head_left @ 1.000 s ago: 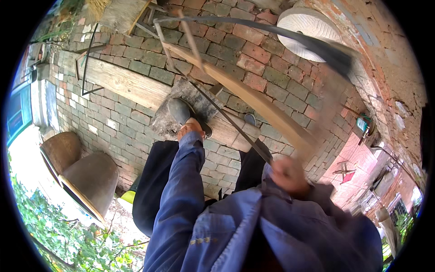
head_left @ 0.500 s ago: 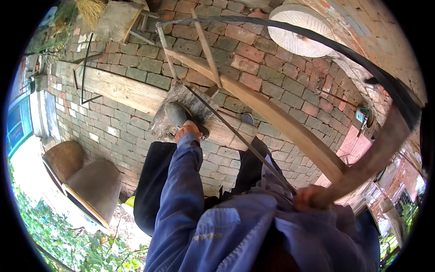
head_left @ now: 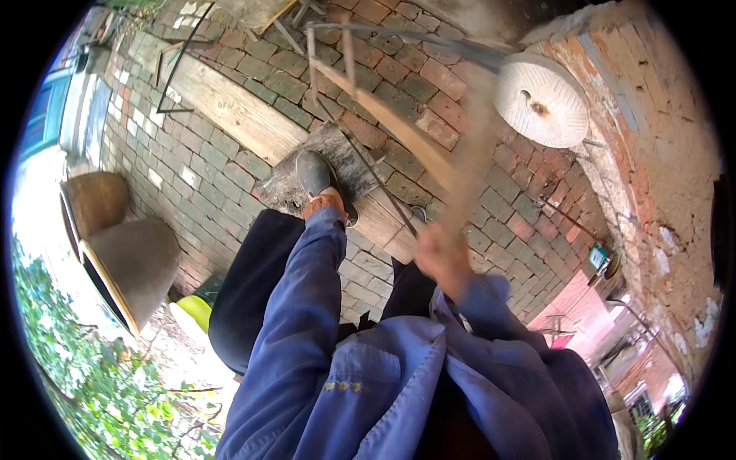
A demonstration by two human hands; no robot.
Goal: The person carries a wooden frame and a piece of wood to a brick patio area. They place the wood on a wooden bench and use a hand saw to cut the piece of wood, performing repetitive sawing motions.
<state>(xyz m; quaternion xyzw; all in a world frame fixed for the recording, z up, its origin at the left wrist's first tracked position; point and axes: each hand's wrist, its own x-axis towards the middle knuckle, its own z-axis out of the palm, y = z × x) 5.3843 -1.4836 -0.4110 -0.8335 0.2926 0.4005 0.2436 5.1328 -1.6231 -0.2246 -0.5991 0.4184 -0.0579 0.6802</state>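
Since the frame half a second ago, the right hand [head_left: 443, 257] and the frame saw [head_left: 406, 134] have moved forward and left from the lower right, and the whole view has shifted slightly. At the left stand brown vessels [head_left: 138, 261]. A long plank worktop [head_left: 222, 100] runs inward, carrying a weathered slab [head_left: 360, 157] with a grey shoe [head_left: 314, 172] planted on it. The left hand [head_left: 323, 205] is low, right by the shoe's heel; I cannot tell whether its fingers grip the slab. The left arm reaches down nearly straight, past a jacket pocket [head_left: 364, 364] with small yellow stitched marks, too small to make out. Next, the saw slants across the slab's right side, its thin blade [head_left: 368, 163] running back to the right hand. There, blurred fingers are clenched round the saw's near end, elbow bent. Farther right lies a round grooved stone [head_left: 552, 100].
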